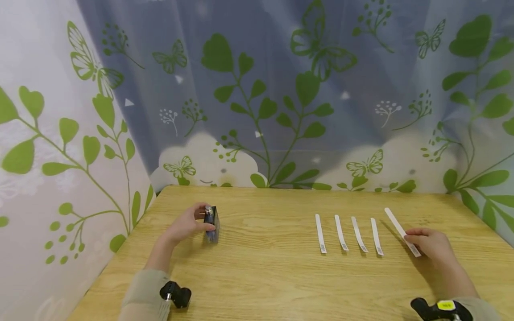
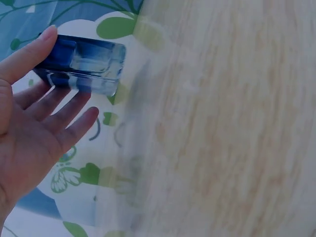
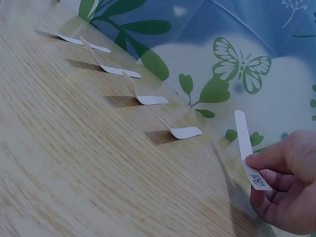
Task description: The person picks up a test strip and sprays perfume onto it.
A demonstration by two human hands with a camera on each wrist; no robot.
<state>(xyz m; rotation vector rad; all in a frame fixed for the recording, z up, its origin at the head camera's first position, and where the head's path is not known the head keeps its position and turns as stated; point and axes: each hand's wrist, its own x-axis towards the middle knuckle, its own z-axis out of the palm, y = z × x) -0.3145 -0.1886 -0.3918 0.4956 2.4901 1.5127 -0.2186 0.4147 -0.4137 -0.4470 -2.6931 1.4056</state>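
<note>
At the left of the table, my left hand (image 1: 188,226) grips a dark blue glass perfume bottle (image 1: 211,225) with a silver neck. In the left wrist view the thumb lies along one side of the bottle (image 2: 84,61) and the fingers sit on the other. At the right, my right hand (image 1: 435,245) pinches a white paper test strip (image 1: 397,225) near its printed end, and its shadow falls on the table. Several similar paper strips (image 1: 339,232) lie in a row to the left of that hand. Their unprinted ends curl up in the right wrist view.
The wooden table (image 1: 257,276) ends at the back against a blue curtain (image 1: 257,102) printed with green leaves and butterflies. A pale printed sheet (image 1: 52,187) hangs along the left side. Black wrist mounts (image 1: 176,294) are strapped over both sleeves.
</note>
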